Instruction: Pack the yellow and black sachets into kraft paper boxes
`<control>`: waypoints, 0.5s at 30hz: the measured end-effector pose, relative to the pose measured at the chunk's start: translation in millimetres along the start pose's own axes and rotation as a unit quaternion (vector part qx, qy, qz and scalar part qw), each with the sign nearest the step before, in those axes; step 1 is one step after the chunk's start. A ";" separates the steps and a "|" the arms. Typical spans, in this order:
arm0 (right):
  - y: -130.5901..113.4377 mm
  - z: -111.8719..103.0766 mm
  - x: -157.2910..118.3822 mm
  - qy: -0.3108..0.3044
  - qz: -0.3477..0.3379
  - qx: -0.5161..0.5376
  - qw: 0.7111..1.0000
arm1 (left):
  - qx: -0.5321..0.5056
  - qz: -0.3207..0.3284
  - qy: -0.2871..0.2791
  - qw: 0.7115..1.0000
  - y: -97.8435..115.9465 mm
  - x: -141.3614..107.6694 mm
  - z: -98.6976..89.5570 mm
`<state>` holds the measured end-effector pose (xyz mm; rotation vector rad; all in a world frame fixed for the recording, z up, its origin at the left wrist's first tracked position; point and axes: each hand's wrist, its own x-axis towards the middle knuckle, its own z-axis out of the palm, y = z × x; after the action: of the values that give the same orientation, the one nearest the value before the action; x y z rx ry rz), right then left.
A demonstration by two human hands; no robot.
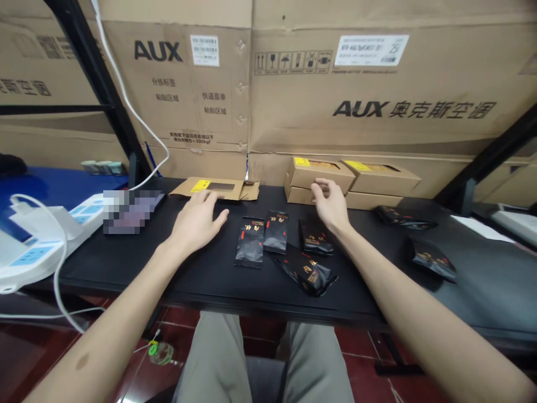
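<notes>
My left hand is open, fingers apart, at the near edge of a flattened brown carton with a yellow label. My right hand is open with its fingers curved, in front of the left stack of small brown boxes; whether it touches them I cannot tell. Between the hands lie black packets with gold print: one at the left, one beside it, one near my right wrist and one tilted closer to the table edge.
More brown boxes stand at the back right. Two black packets lie right of my forearm. A white power strip with cables and a blurred flat object are at left. Large cartons form the back wall.
</notes>
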<state>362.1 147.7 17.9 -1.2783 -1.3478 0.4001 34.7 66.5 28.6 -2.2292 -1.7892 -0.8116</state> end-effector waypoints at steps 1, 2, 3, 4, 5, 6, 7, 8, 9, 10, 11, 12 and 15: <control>2.2 0.5 0.1 0.000 -0.019 -0.041 0.999 | 0.026 0.016 -0.003 1.000 2.1 10.9 4.8; 4.2 0.8 0.0 0.001 -0.033 -0.075 0.997 | 0.052 0.034 -0.007 0.998 3.2 21.4 10.1; 5.9 0.9 -0.3 0.001 -0.042 -0.099 0.994 | 0.062 0.041 -0.009 0.997 3.2 31.0 15.8; 7.4 0.9 -0.8 -0.002 -0.048 -0.114 0.992 | 0.067 0.044 -0.011 0.997 2.1 39.4 21.6; 8.4 1.0 -1.4 -0.005 -0.052 -0.123 0.991 | 0.072 0.047 -0.013 0.996 0.1 46.2 27.2; 9.1 1.3 -2.2 -0.009 -0.055 -0.128 0.990 | 0.077 0.049 -0.015 0.996 -2.7 51.2 32.4; 9.5 1.9 -3.1 -0.011 -0.057 -0.131 0.990 | 0.080 0.049 -0.017 0.995 -6.0 54.4 37.0; 9.5 2.8 -4.3 -0.014 -0.059 -0.132 0.989 | 0.082 0.048 -0.020 0.995 -9.5 55.8 40.6; 9.1 4.0 -5.7 -0.018 -0.062 -0.130 0.989 | 0.084 0.047 -0.024 0.995 -12.8 55.7 43.2; 8.2 5.4 -7.3 -0.025 -0.066 -0.127 0.989 | 0.085 0.047 -0.028 0.995 -15.8 54.5 44.7; 6.9 6.9 -9.0 -0.033 -0.069 -0.124 0.989 | 0.087 0.049 -0.029 0.995 -18.0 52.8 45.2; 5.0 8.2 -10.8 -0.043 -0.075 -0.124 0.989 | 0.088 0.051 -0.029 0.994 -19.4 50.8 45.0; -3.2 10.1 -15.5 -0.079 -0.104 -0.133 0.983 | 0.089 0.059 -0.021 0.994 -17.9 47.2 42.1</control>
<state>347.8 138.1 10.5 -1.3265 -1.6958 0.1825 36.9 130.5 13.8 -2.2243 -1.6579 -0.5638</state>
